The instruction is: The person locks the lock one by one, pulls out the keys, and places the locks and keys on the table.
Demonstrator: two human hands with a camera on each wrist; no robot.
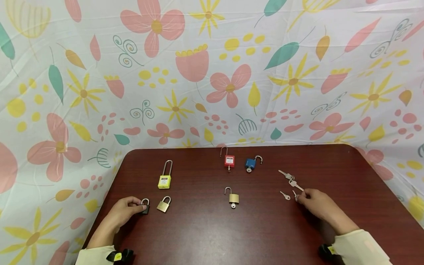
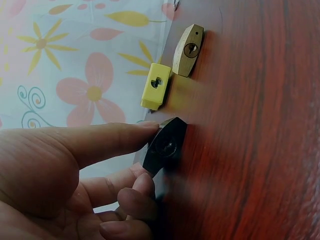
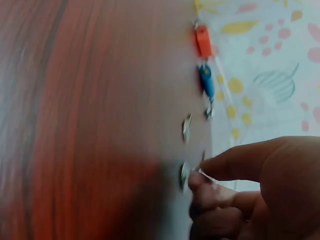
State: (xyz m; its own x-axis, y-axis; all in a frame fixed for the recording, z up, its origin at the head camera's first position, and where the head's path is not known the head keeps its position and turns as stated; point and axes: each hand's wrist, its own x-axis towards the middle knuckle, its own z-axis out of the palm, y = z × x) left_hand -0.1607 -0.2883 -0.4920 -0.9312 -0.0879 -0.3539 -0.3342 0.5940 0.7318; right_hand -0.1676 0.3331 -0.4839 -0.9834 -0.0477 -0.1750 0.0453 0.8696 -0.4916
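My left hand point(image 1: 123, 212) pinches a small black padlock point(image 1: 144, 209) between thumb and fingers; the left wrist view shows its keyhole end point(image 2: 167, 142). Right beside it lies a brass padlock point(image 1: 163, 205), and farther back a yellow padlock point(image 1: 164, 182) with a long shackle. Over on the right, my right hand point(image 1: 316, 203) has thumb and finger together on a small key point(image 1: 295, 195). A larger key point(image 1: 295, 184) reaches to the fingertips. Another small key point(image 1: 285, 195) lies to the left, and more keys point(image 1: 286, 176) lie behind.
Three padlocks with raised shackles and keys in them lie mid-table: a red padlock point(image 1: 229, 161), a blue padlock point(image 1: 250, 163) and a brass padlock point(image 1: 233, 198). The dark red-brown table point(image 1: 198, 235) meets a flowered cloth point(image 1: 185, 110) at its back edge.
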